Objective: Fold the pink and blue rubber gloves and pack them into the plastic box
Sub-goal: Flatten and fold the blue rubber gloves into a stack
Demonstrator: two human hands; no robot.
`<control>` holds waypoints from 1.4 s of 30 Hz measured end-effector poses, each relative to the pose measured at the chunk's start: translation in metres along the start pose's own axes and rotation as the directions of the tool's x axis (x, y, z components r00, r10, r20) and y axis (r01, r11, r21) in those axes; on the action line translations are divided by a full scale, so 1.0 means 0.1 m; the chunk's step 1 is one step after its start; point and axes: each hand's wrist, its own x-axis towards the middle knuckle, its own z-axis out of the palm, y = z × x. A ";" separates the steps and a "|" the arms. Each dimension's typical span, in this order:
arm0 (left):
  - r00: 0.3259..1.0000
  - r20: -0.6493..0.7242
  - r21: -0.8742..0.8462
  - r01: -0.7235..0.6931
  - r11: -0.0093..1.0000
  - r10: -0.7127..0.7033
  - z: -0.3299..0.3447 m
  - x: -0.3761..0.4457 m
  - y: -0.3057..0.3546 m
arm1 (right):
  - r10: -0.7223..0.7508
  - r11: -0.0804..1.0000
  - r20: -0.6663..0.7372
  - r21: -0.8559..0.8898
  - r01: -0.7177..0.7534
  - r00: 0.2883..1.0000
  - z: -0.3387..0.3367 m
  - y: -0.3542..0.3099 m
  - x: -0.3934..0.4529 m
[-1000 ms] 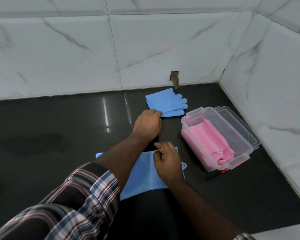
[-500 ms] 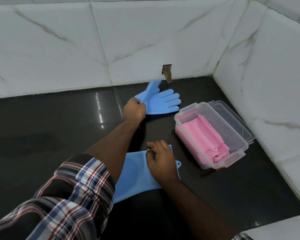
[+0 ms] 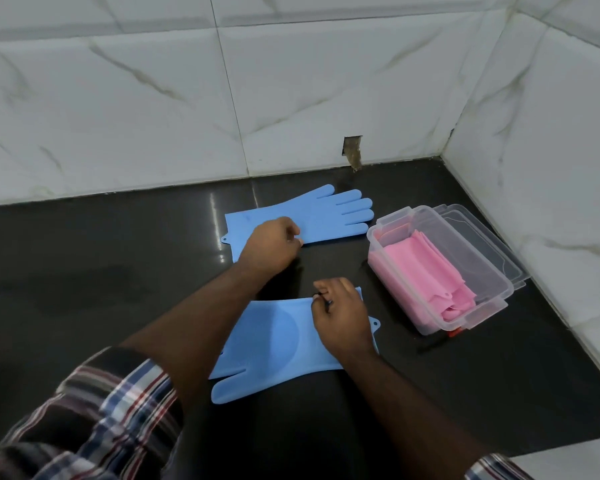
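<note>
Two blue rubber gloves lie flat on the dark counter. The far blue glove (image 3: 321, 216) is spread out with its fingers pointing right. My left hand (image 3: 271, 245) rests on its cuff end, fingers curled at the near edge. The near blue glove (image 3: 274, 336) lies closer to me, thumb toward the front. My right hand (image 3: 342, 313) sits on its cuff, pinching the top edge. Folded pink gloves (image 3: 430, 275) lie inside the clear plastic box (image 3: 496, 301) at the right.
The box's clear lid (image 3: 492, 244) lies under and behind the box, against the right wall. White marble tiles close off the back and right sides. A small broken hole (image 3: 352, 152) shows in the back wall. The counter's front edge is at the lower right.
The far blue glove was folded a second ago; my left hand has pulled it open, and it now lies flat and full length. My right hand stayed on the near glove.
</note>
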 end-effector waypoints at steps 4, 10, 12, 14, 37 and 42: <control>0.986 0.117 0.384 -0.158 0.910 0.122 0.23 0.19 0.16 | 0.004 1.000 -0.007 -0.011 -0.004 1.000 0.00 0.00 -0.01; 0.982 0.089 0.627 -0.184 0.757 0.165 0.36 0.26 0.18 | 0.004 1.000 -0.017 0.011 -0.004 1.000 0.02 0.05 0.00; 0.983 0.076 0.602 -0.179 0.778 0.168 0.26 0.28 0.15 | 0.012 1.000 -0.016 0.018 -0.011 1.000 0.02 0.05 0.00; 0.991 0.010 0.517 -0.118 0.848 0.132 0.14 0.28 0.16 | 0.020 0.999 -0.019 0.030 -0.020 1.000 0.02 0.04 0.01; 0.998 0.045 -0.841 0.067 0.537 -0.053 -0.91 -0.68 0.24 | 0.138 0.525 0.593 0.635 -0.567 0.793 -0.68 -0.70 0.31; 0.849 0.524 -0.803 0.517 0.297 -0.060 -0.88 -0.77 -0.14 | 0.131 0.522 0.364 0.766 -0.376 0.922 -0.85 -0.92 0.48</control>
